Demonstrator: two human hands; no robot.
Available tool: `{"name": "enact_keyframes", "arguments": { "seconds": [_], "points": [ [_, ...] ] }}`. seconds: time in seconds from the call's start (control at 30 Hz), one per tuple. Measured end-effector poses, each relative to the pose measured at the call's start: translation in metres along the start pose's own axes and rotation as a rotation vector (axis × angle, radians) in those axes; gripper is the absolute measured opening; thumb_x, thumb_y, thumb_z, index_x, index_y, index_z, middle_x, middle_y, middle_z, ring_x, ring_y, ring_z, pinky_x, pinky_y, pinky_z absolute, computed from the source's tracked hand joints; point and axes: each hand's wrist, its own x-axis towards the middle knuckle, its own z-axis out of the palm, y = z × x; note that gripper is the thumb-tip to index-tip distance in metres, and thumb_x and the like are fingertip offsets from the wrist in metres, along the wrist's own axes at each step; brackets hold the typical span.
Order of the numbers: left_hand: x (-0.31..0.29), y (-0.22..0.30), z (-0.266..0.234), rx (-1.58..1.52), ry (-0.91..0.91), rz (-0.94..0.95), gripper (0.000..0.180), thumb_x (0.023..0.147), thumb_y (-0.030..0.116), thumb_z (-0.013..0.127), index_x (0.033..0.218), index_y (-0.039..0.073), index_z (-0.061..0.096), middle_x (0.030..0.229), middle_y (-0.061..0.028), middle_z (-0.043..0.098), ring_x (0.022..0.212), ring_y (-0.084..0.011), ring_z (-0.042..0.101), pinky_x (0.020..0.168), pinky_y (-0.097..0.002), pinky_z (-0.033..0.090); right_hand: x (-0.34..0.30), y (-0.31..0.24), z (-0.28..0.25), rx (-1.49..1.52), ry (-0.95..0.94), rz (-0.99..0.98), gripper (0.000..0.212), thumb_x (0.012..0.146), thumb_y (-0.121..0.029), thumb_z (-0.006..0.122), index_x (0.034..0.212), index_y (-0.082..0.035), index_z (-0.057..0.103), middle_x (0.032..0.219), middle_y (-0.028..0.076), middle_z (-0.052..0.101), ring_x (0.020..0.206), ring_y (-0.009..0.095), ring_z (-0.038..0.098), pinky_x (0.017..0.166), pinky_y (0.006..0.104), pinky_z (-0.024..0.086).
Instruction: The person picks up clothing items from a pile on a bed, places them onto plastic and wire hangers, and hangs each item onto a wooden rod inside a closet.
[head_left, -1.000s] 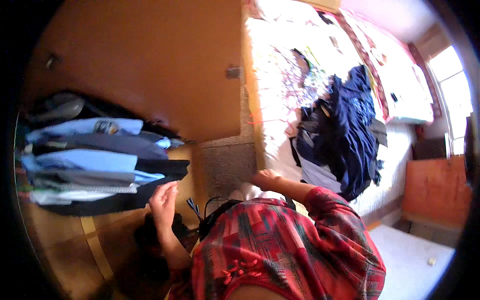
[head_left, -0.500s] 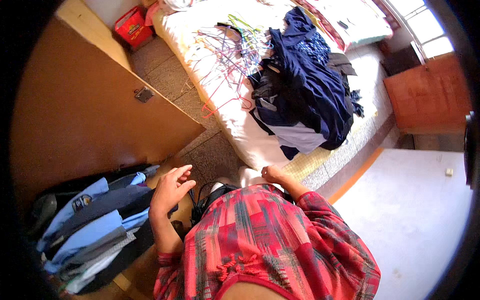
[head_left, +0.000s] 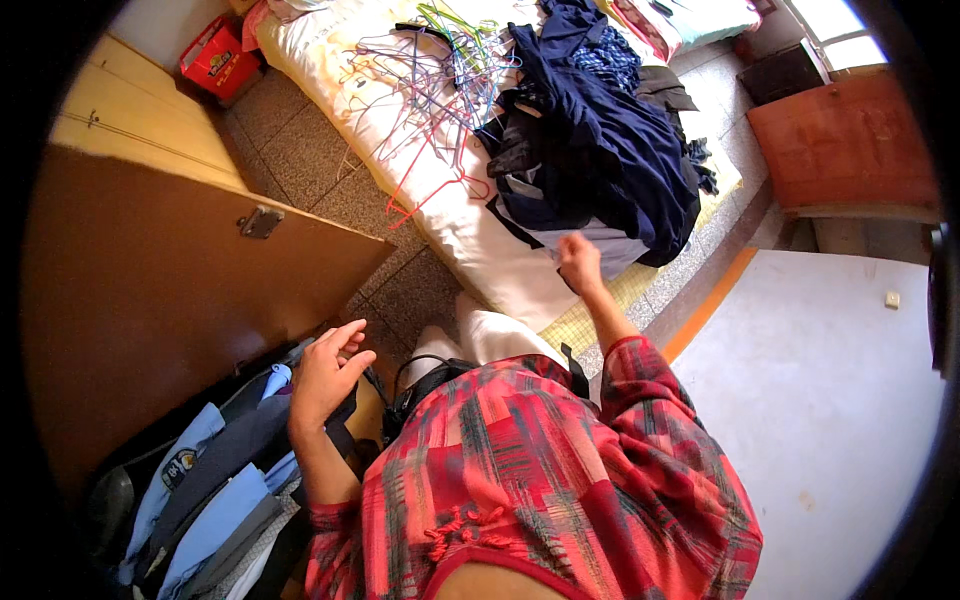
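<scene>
My left hand is held in the air with its fingers stretched and thumb apart, holding nothing. Below it, next to my side, several shirts and dark garments hang in a row, with a light blue shirt among them. My right hand is over the near end of the clothes pile, at a light grey garment. Its fingers are curled and blurred, so whether they touch or grip the cloth does not show. A dark navy garment lies spread over the pile.
Many-coloured clothes hangers lie tangled on the bed, left of the pile. A brown door stands at the left, with a red box beyond it. A white panel is at the right, near a reddish-brown wooden board.
My right hand has moved forward from near my waist to the pile's near edge. My left hand keeps almost the same place and shape. The view has shifted slightly.
</scene>
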Motion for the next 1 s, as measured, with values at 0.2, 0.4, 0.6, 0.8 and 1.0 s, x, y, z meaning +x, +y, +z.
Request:
{"name": "enact_keyframes", "arguments": {
  "seconds": [0.2, 0.4, 0.6, 0.8, 1.0],
  "points": [
    [0.017, 0.026, -0.003, 0.028, 0.068, -0.086, 0.043, 0.075, 0.011, 0.066, 0.116, 0.003, 0.056, 0.098, -0.0126, 0.062, 0.083, -0.0185, 0.060, 0.069, -0.0275, 0.049, 0.138, 0.032, -0.058, -0.196, 0.485, -0.015, 0.018, 0.075, -0.010, 0.061, 0.093, -0.007, 0.061, 0.086, 0.015, 0.059, 0.085, 0.030, 0.057, 0.075, 0.0391, 0.047],
    [0.036, 0.050, 0.015, 0.006, 0.061, -0.147, 0.042, 0.075, 0.010, 0.066, 0.115, 0.003, 0.057, 0.098, -0.0127, 0.063, 0.082, -0.0188, 0.061, 0.067, -0.0277, 0.049, 0.182, -0.002, -0.068, -0.574, 0.314, 0.024, 0.048, 0.069, -0.015, 0.070, 0.114, -0.018, 0.055, 0.113, 0.008, 0.051, 0.103, 0.029, 0.050, 0.084, 0.0390, 0.045],
    [0.051, 0.070, 0.028, 0.026, 0.026, -0.121, 0.042, 0.075, 0.011, 0.066, 0.114, 0.002, 0.057, 0.098, -0.0137, 0.063, 0.084, -0.0201, 0.061, 0.069, -0.0288, 0.049, 0.205, 0.012, -0.058, -0.888, 0.203, -0.558, 0.041, 0.080, -0.014, 0.050, 0.119, -0.028, 0.051, 0.104, 0.001, 0.051, 0.089, 0.021, 0.049, 0.069, 0.0358, 0.041],
    [0.045, 0.081, 0.037, 0.037, -0.011, -0.140, 0.042, 0.075, 0.014, 0.066, 0.114, 0.001, 0.056, 0.099, -0.0149, 0.062, 0.087, -0.0219, 0.061, 0.070, -0.0295, 0.049, 0.228, 0.032, -0.054, -0.626, 0.027, -0.326, 0.018, 0.082, -0.008, 0.045, 0.092, -0.011, 0.061, 0.086, 0.017, 0.056, 0.081, 0.034, 0.059, 0.070, 0.0413, 0.049],
    [0.030, 0.083, 0.036, 0.028, 0.021, -0.071, 0.042, 0.076, 0.015, 0.066, 0.114, 0.001, 0.056, 0.096, -0.0144, 0.062, 0.086, -0.0216, 0.061, 0.069, -0.0294, 0.048, 0.197, -0.019, -0.107, -0.519, -0.089, -0.295, 0.015, 0.076, -0.011, 0.049, 0.087, -0.004, 0.057, 0.088, 0.023, 0.058, 0.083, 0.040, 0.059, 0.075, 0.0450, 0.048]
  ]
}}
